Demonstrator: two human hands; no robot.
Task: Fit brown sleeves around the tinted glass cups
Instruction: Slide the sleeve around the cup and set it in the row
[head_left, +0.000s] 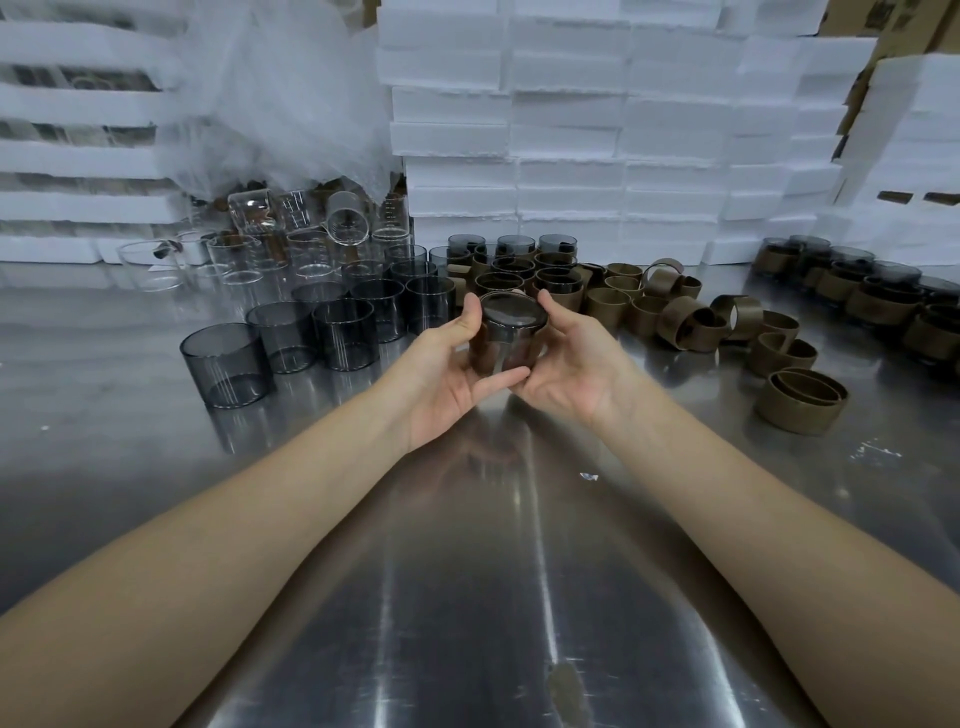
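Both hands hold one tinted glass cup (511, 332) above the steel table (467, 597), roughly mid-frame. It is about upright, and its lower body looks brown, as if a brown sleeve is around it.

Left hand (447, 364): thumb up along the cup's left side near the rim, fingers (498, 382) curled under the base. Right hand (566, 364): thumb at the right rim, fingers curled underneath, touching the left fingertips.

Writing: the clear glasses (244, 260) at back left carry printed marks, too small to read.

Edges and room:
- The bare tinted cups (227, 364) cluster left of the left hand, the nearest well apart from the wrist.
- The loose brown sleeves (800, 400) scatter right, clear of the right forearm.
- Sleeved cups (519, 265) stand just behind the held cup, with another batch (857, 296) far right.
- Stacked white foam blocks (571, 130) wall off the far side.
- Bare steel shows between and beneath the forearms.
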